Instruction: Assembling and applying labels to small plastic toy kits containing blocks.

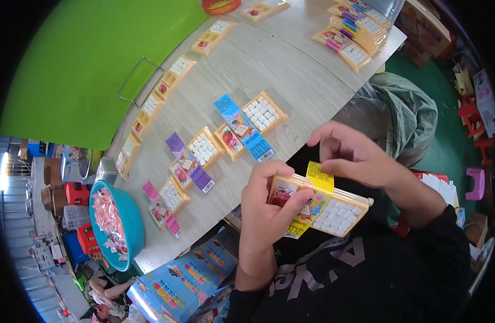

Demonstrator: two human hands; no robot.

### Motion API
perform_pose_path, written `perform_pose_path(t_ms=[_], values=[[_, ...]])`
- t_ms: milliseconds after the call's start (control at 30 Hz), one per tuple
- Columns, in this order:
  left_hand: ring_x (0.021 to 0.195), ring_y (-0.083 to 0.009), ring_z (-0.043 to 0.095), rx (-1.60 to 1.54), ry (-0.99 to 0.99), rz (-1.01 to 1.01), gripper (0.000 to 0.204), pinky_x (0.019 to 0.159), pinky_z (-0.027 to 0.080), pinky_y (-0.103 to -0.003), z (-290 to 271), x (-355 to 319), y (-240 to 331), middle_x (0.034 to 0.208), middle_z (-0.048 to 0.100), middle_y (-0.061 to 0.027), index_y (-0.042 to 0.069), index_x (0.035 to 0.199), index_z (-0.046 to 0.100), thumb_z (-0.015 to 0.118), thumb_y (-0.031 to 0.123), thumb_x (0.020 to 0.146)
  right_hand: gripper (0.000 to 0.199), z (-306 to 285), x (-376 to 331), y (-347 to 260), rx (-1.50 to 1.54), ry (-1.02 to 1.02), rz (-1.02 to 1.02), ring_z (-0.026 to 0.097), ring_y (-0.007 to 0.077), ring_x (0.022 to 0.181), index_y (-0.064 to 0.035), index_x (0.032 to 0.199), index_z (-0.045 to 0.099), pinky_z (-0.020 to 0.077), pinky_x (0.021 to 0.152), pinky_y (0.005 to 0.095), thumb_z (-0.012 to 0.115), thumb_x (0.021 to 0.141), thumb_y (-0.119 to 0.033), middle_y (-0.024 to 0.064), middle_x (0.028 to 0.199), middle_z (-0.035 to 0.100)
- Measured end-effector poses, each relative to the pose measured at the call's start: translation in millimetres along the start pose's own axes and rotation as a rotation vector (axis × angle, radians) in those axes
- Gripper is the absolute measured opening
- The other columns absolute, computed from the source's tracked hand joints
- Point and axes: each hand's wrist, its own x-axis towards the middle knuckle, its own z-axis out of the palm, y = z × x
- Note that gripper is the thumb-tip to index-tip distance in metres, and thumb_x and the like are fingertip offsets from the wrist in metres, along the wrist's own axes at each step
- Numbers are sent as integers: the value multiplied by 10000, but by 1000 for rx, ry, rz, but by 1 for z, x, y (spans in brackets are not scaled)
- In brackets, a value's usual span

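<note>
My left hand grips a shallow cream plastic tray of small white pillow-shaped pieces, its thumb across the front. Around the tray's middle lies a yellow printed card strip. At the strip's upper end is my right hand; thumb and curled fingers close on it, while the index finger sticks out. Similar trays lie on the table to the left: one crossed by a blue card strip, one by a purple strip, one by a pink strip.
Filled trays without strips form a row along the green board. A stack of strapped trays stands at the far right. A teal basin of pink packets sits left, blue printed boxes below. A clear plastic bag hangs beyond the edge.
</note>
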Motion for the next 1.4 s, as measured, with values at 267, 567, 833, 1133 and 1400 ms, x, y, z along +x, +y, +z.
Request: perform_pose_path(t_ms=[267, 567, 833, 1133, 1400], values=[[779, -107, 648, -143, 169, 127, 379, 682, 522, -231, 7, -4, -11, 911, 649, -95, 58, 1046, 486, 789, -2, 827, 371, 24, 6, 43, 612, -252, 180, 563, 45, 784, -61, 1215, 520, 478, 713, 199, 725, 927, -173, -34, 842, 539], [776, -115, 648, -126, 217, 179, 351, 677, 512, -223, 9, -1, -9, 872, 643, -93, 51, 1046, 484, 765, -5, 843, 402, 20, 12, 51, 702, -362, 271, 603, 81, 833, -52, 1224, 514, 500, 731, 221, 739, 910, -161, -11, 877, 571], [741, -79, 537, -83, 619, 225, 204, 716, 456, -216, -10, 17, -6, 845, 572, -37, 55, 1026, 487, 669, 102, 949, 445, 45, -8, 53, -277, -400, -45, 642, 256, 670, -6, 1182, 592, 502, 622, 370, 696, 914, -345, 83, 762, 638], [762, -66, 525, -173, 567, 185, 196, 716, 450, -214, -3, 15, -10, 875, 563, -16, 51, 1043, 494, 663, 88, 951, 475, 52, -4, 57, -735, -4, -389, 624, 323, 1149, -40, 1302, 593, 522, 929, 373, 736, 870, -178, 142, 1308, 606], [770, -42, 543, -27, 347, -15, 278, 668, 449, -193, 4, 12, -1, 897, 540, -4, 49, 1092, 507, 722, 132, 937, 343, 31, 1, 38, -323, 31, -235, 684, 190, 864, -16, 1034, 637, 558, 759, 307, 838, 789, -148, 94, 964, 668]])
